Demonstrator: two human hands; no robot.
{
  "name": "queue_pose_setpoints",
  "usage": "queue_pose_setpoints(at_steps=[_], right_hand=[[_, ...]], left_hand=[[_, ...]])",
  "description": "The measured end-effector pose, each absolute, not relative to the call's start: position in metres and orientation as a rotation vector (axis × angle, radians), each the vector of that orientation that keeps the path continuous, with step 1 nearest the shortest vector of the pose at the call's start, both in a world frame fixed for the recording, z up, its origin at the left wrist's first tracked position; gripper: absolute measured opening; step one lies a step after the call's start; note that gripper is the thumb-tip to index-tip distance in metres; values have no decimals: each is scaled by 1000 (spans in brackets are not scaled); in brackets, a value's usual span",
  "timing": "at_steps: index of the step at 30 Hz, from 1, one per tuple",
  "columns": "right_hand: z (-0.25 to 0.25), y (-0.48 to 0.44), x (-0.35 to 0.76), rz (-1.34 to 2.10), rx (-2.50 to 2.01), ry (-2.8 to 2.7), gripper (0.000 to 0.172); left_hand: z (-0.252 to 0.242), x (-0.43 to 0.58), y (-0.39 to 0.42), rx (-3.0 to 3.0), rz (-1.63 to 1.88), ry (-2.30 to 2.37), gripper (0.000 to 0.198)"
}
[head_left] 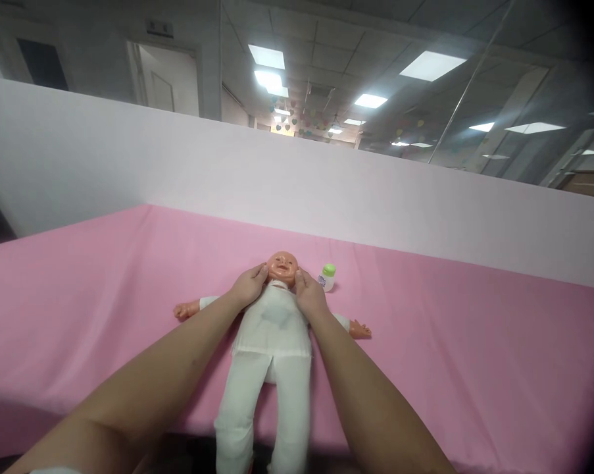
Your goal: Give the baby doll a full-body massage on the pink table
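Note:
A baby doll [272,322] in a white top and white trousers lies on its back on a pink sheet [425,329], arms spread to both sides. My left hand [250,286] is cupped against one side of its head, thumb at the cheek. On the other side my right hand [310,293] holds the head in the same way. Most fingers of both hands are hidden beneath or behind the head. Just right of my right hand stands a small bottle [329,278] with a green cap, apart from the hand.
Beyond the pink-covered surface rises a low white wall [297,178]. Above it are dark glass panes with ceiling lights [432,66] and heart-shaped decorations. A doorway [168,79] shows at the back left. The doll's legs reach over the near edge.

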State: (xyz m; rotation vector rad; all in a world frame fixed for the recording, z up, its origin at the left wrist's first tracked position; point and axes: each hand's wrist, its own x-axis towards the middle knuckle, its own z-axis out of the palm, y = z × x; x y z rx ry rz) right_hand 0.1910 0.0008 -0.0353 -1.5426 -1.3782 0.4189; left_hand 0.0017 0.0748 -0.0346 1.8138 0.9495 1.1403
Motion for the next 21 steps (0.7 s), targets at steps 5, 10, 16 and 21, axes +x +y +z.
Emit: queue_pose_setpoints(at_steps=[5, 10, 16, 21], right_hand=[[-33, -1, 192, 401, -1542, -1394, 62], [-31, -2, 189, 431, -1567, -1420, 72], [-32, -1, 187, 407, -1615, -1368, 80], [-31, -2, 188, 461, -1559, -1353, 69]], left_hand=[[-33, -1, 74, 1833, 1089, 932, 69], [-27, -6, 69, 1971, 958, 995, 66], [-24, -5, 67, 2054, 955, 1030, 62], [-23, -6, 64, 2012, 982, 1009, 61]])
